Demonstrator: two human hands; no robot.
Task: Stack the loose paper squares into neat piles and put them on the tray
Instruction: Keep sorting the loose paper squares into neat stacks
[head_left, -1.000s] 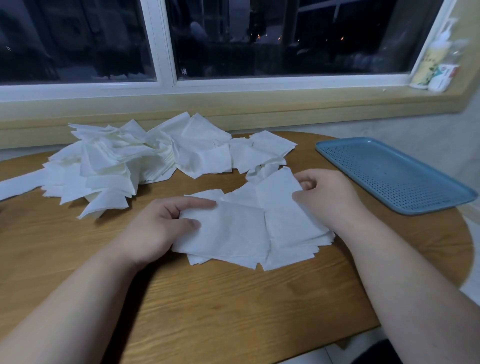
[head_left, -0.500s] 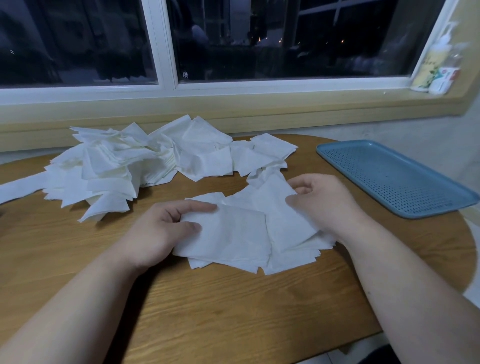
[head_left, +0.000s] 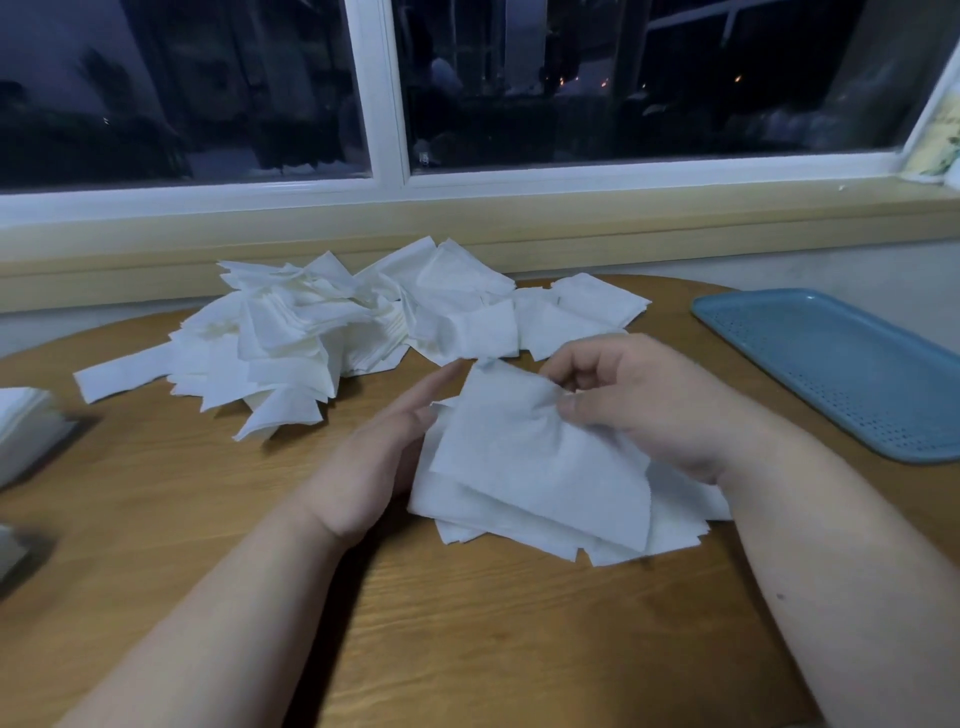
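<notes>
A small loose stack of white paper squares (head_left: 550, 525) lies on the round wooden table in front of me. My right hand (head_left: 649, 405) pinches the top paper square (head_left: 524, 457) at its right edge and lifts it slightly. With fingers straight, my left hand (head_left: 384, 457) presses edge-on against the left side of the stack. A big untidy heap of paper squares (head_left: 363, 322) spreads along the far side of the table. The blue perforated tray (head_left: 841, 364) sits at the right with nothing on it.
The wooden table (head_left: 467, 639) curves away at its front right edge. Another stack of white paper (head_left: 23, 426) shows at the far left edge. A window sill runs behind the table, with a bottle (head_left: 937, 140) at its right end.
My right hand has lifted one square off the stack. My left hand has let go of the stack's corner and straightened against its left side. The view has shifted left.
</notes>
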